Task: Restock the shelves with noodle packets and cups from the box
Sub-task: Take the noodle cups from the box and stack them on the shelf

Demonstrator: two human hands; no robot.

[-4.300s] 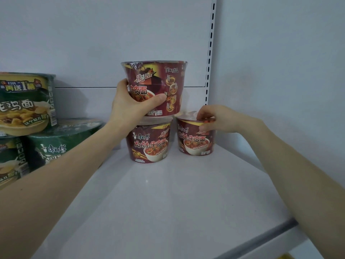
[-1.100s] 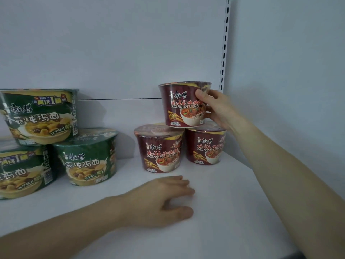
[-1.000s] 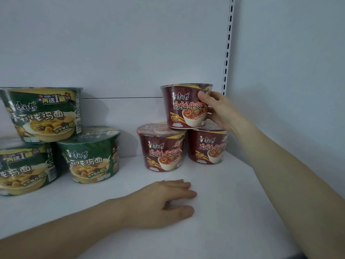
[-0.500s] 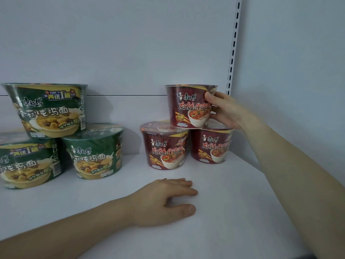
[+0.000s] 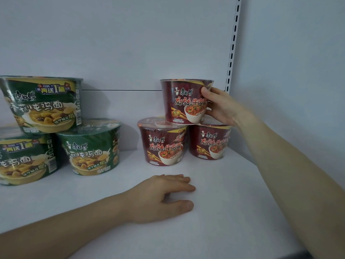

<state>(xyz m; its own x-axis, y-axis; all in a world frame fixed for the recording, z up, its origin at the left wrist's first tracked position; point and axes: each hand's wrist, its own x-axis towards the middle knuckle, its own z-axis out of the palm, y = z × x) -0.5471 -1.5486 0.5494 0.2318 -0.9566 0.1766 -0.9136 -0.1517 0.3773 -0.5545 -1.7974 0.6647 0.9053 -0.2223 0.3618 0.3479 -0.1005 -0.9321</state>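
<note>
White shelf [image 5: 220,212], matte and smooth, flat metal by the look of it; pale back panel [image 5: 130,43] behind it with one thin horizontal seam, and a slotted upright [image 5: 232,45] running down the right corner where the side wall meets it. Stock on the shelf is round tapered noodle cups, all wrapped in glossy shrink film that catches the light. Red group at back right, stacked as a small pyramid: lower left red cup [image 5: 164,144] and lower right red cup [image 5: 209,143] stand upright side by side, close to touching, and the top red cup [image 5: 183,101] sits across their two lids, upright, printed label facing out. Green group at back left, wider bowls, same arrangement: top green cup [image 5: 43,105] resting on the lower left green cup [image 5: 24,159] and lower right green cup [image 5: 89,148]; the lid of the lower right one is dark and shiny. Right hand [image 5: 222,107] is on the top red cup's right side: thumb laid on the front just under the rim, palm against the wall, the other fingers curled round the far side and mostly hidden, so a wrapping grip on the cup while it rests on the pair below. Left hand [image 5: 160,197] lies palm down on the bare shelf in front of the red group, apart from every cup; its fingers [image 5: 183,184] are nearly straight and held together, thumb set off to the near side, holding nothing. Both forearms are bare.
</note>
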